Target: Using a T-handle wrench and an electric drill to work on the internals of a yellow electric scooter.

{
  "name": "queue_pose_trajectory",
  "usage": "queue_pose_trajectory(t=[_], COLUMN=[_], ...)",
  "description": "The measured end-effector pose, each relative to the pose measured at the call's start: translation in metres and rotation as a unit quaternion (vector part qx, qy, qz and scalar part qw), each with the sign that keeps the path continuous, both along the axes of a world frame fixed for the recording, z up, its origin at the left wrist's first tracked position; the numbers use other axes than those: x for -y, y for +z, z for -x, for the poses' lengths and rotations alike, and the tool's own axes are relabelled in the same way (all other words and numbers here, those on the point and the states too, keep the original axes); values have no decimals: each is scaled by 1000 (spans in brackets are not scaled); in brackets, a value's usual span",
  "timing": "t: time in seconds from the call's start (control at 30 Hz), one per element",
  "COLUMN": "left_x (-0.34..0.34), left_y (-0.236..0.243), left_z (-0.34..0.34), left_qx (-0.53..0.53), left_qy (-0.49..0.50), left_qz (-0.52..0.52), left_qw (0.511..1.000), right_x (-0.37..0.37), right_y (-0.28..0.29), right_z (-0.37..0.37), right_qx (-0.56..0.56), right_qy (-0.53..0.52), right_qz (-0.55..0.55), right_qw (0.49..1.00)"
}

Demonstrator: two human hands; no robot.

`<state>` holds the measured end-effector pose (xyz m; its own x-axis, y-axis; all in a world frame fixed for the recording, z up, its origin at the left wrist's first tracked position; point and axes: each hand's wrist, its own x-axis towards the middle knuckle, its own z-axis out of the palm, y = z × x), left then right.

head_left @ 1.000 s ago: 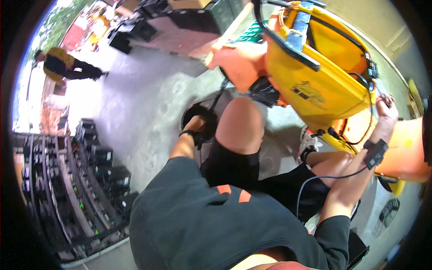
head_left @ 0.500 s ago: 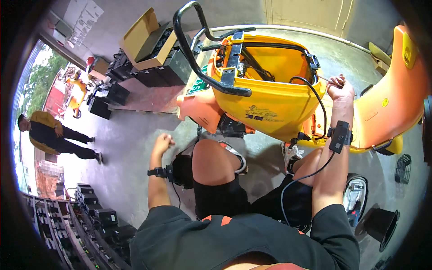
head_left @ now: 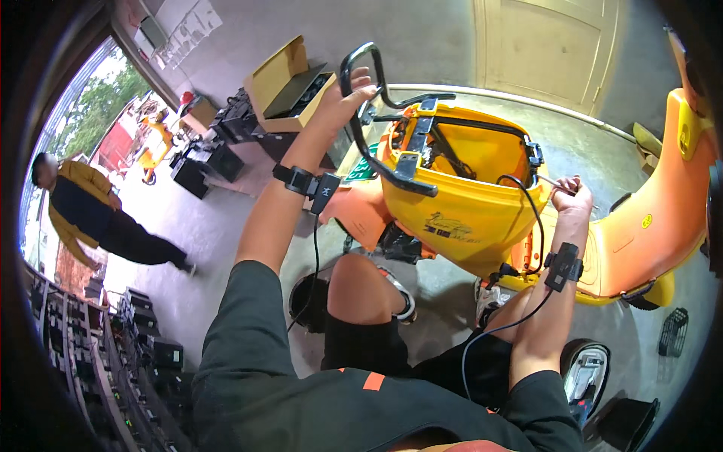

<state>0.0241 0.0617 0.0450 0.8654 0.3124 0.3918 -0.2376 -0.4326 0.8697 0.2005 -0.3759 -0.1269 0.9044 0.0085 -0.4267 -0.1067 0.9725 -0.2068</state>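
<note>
My left hand [head_left: 348,96] is at the upright side of a black tubular bar [head_left: 379,64], its fingers behind the tube and its thumb in front. That bar joins the yellow front body [head_left: 444,213] of a scooter, whose top is an open hollow. My right hand [head_left: 574,197] is closed around a thin metal rod-like tool [head_left: 553,183]; its tip points at a black bracket [head_left: 535,158] on the hollow's right rim. Whether the tip touches it, I cannot tell. Beside that hand a black cable [head_left: 541,203] loops down the body.
The scooter's orange seat section [head_left: 648,203] rises at right. An open cardboard box [head_left: 290,98] stands behind left. A person [head_left: 94,211] is at far left, above racks of black units [head_left: 143,339]. A tool case [head_left: 587,377] and black bucket [head_left: 625,422] are low right.
My left hand has risen from beside my knee to the black bar. My right hand stays by the rim with the tool. The person at left has changed stance, and the view has shifted.
</note>
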Motion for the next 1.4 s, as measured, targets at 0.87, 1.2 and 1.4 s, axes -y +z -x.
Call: queue_pose_trajectory(t=[0.87, 1.2, 1.4], left_x=[-85, -108, -97], left_y=[11, -93, -145], left_z=[-20, 23, 26], left_qx=[40, 193, 255], left_qy=[-91, -135, -129], left_qz=[246, 486, 541], left_qw=[964, 842, 791], right_x=[7, 9, 14], right_y=[6, 8, 15], right_z=[0, 6, 14], right_qx=[-26, -42, -46], right_qy=[8, 9, -6], right_qz=[51, 41, 31], right_qw=[998, 998, 998])
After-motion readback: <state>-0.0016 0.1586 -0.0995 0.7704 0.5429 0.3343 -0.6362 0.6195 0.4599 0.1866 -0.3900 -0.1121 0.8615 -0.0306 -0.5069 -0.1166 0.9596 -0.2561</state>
